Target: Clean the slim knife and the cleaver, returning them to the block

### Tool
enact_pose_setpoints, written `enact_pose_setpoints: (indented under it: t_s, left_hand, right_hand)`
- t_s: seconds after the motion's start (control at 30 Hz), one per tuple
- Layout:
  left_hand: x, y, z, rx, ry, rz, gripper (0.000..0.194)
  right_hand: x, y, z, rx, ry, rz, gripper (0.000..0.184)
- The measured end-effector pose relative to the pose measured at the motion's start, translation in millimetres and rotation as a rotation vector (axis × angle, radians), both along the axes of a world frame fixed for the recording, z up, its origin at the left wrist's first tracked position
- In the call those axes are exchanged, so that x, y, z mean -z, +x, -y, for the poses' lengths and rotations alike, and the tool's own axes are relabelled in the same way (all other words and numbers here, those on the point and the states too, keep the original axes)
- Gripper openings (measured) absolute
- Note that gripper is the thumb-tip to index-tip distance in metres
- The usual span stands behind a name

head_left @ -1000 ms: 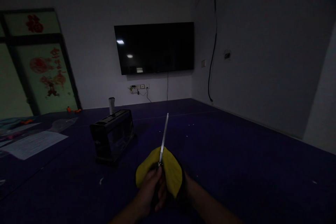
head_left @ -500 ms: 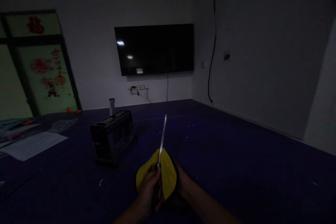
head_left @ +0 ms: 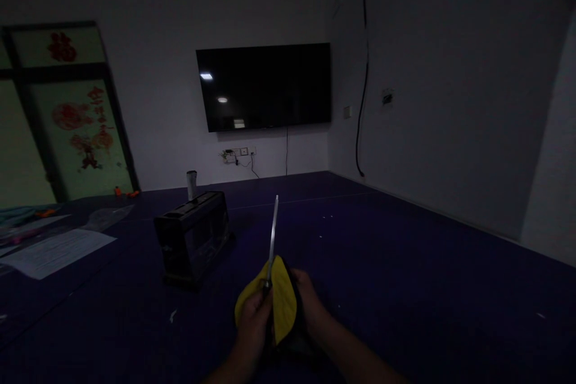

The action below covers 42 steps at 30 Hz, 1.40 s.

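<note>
Bare left hand (head_left: pixel 252 319), bare right hand (head_left: pixel 309 300), uncovered forearms (head_left: pixel 353 348)

left hand (head_left: pixel 255 319): curled, thumb up | right hand (head_left: pixel 305 289): fingers bent | forearms: angled inward, hands close

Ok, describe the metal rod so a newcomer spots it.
Find the TV on the wall, then the purple surface below it. Near the front, the left hand and right hand hold a yellow cloth. The metal rod juts from the cloth, slim and silvery, unlike the boxy black case.
</note>
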<state>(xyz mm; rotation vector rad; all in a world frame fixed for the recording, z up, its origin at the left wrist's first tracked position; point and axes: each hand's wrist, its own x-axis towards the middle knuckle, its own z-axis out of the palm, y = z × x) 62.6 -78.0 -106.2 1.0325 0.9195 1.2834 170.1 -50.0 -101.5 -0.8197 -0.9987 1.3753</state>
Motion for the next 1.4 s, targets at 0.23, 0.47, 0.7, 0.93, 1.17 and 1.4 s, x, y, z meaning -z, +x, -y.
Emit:
enact_pose_setpoints:
  t_s: [0.23, 0.47, 0.7, 0.93, 1.17, 1.4]
  left_hand:
    - [6.5, -7, -8, -0.071, 0.090, -0.124, 0.044]
    - [2.7, -8, -4, -0.079, 0.158, -0.184, 0.038]
    - [-1.0, -6, 0, -0.108, 0.120, -0.190, 0.039]
    - [2.1, -5, -2, -0.109, 0.135, -0.156, 0.038]
    - [1.4, -8, -5, -0.154, 0.126, -0.133, 0.036]
    - [-0.9, -8, -5, -0.197, 0.122, -0.148, 0.038]
  right_hand:
    - [-6.8, 0, 2, 0.058, 0.227, 0.195, 0.027]
    - [-15.4, 7, 11, 0.229, 0.660, 0.608, 0.018]
    - [-9.1, 4, 13, 0.268, 0.855, 0.779, 0.020]
    - [-4.9, 3, 9, 0.263, 0.913, 0.843, 0.021]
    - [-5.5, 3, 9, 0.251, 0.893, 0.862, 0.019]
    - [-1.5, 2, 10, 0.192, 0.874, 0.902, 0.019]
